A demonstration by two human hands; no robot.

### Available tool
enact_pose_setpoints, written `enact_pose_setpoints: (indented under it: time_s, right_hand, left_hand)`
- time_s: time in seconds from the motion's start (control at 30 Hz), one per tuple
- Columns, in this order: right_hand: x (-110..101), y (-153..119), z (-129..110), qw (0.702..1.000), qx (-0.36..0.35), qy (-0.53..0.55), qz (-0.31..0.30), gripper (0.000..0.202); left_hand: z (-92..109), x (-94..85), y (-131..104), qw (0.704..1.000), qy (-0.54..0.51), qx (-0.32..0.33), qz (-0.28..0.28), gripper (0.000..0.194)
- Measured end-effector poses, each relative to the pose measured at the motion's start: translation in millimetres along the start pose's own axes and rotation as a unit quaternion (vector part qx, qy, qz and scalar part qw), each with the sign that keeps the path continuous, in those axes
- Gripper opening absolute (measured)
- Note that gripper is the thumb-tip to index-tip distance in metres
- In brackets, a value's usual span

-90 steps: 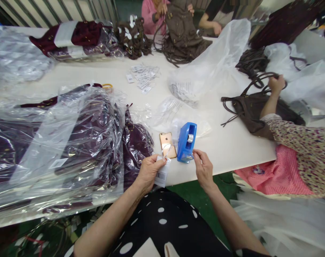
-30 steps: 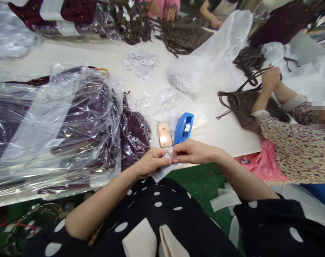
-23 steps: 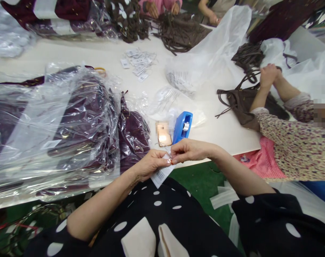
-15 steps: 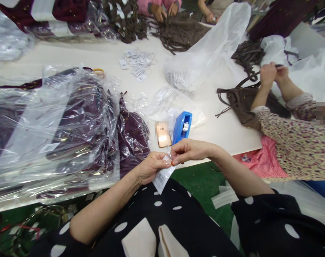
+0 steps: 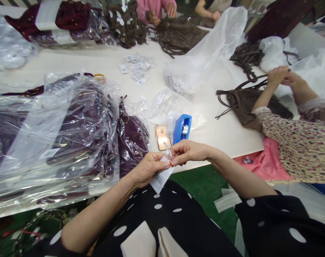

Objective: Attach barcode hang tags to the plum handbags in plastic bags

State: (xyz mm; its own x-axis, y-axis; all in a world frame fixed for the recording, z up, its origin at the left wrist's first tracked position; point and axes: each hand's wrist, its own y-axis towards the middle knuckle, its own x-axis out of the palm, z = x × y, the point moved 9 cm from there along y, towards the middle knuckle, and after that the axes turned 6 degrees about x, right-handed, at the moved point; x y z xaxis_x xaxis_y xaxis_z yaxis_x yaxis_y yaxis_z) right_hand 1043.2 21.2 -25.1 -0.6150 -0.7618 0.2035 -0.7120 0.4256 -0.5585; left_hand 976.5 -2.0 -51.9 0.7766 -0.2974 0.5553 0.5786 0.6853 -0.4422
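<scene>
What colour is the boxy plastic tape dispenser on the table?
Blue. The boxy plastic tape dispenser shows best in the head view.

Surface (image 5: 218,142): long, off-white, smooth, plain top; near edge runs at a slant across view, higher toward the right. Floor (image 5: 197,189): green, showing below that edge; darker and cluttered at lower left, whitish sheeting (image 5: 290,207) at lower right. Light: diffuse, soft shadows. Far background: dim, cropped at top, wall details unclear.
</scene>
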Motion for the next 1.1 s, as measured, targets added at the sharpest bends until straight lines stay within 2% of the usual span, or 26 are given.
enact_pose_setpoints:
  time_s: [0.27, 0.57, 0.8, 0.93, 1.03, 1.1]
  right_hand:
    - [1, -3, -12, 0.998, -0.019, -0.053, -0.019, 0.03]
    - [19, -2, -17, 0.993, -0.041, -0.099, -0.047, 0.036]
    - [26, -4, -28, 0.98, -0.081, -0.173, -0.053, 0.035]
    - [27, -2, -30, 0.975, -0.087, -0.196, -0.058, 0.034]
    - [28, 1, -32, 0.969, -0.079, -0.226, -0.058, 0.03]
    - [27, 3, -34, 0.962, -0.067, -0.262, -0.05, 0.026]
  left_hand:
    - [-3, 4.0, -7, 0.999, -0.035, -0.016, 0.035, 0.027]
    - [-3, 9.5, -36, 0.994, -0.05, -0.009, 0.096, 0.02]
    - [-3, 4.8, -44, 0.993, -0.054, 0.006, 0.104, 0.012]
    - [-1, 4.3, -45, 0.995, -0.058, 0.002, 0.082, 0.016]
    - [5, 1.6, -44, 0.994, -0.048, 0.026, 0.096, 0.015]
    - [5, 0.9, -42, 0.994, -0.026, 0.023, 0.106, 0.022]
